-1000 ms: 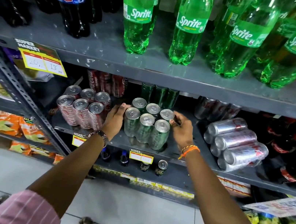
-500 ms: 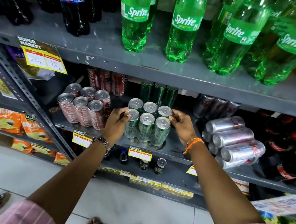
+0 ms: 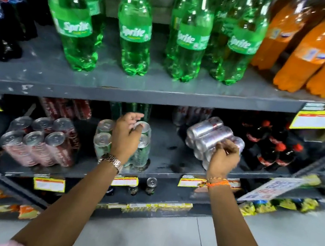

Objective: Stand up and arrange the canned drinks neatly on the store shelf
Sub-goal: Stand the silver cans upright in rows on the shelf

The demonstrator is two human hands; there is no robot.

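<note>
A wrapped pack of green cans (image 3: 103,141) stands upright on the middle shelf (image 3: 166,144). My left hand (image 3: 125,136) rests on its top with the fingers spread, hiding the middle cans. To the right, a wrapped pack of silver cans (image 3: 208,134) lies on its side. My right hand (image 3: 223,159) is at the pack's front end, fingers curled onto the wrap. At the left of the same shelf a pack of red cans (image 3: 38,142) stands upright. More red, green and silver cans stand in the dark at the back.
The upper shelf (image 3: 140,96) hangs low over the cans and carries green Sprite bottles (image 3: 134,34), orange bottles (image 3: 315,51) and dark bottles (image 3: 0,14). Small cola bottles (image 3: 269,149) stand right of the silver pack. Loose cans (image 3: 151,184) sit on the shelf below.
My right hand left the green pack and moved right to the silver pack. My left hand shifted from the green pack's side onto its top. The view swung right and closer.
</note>
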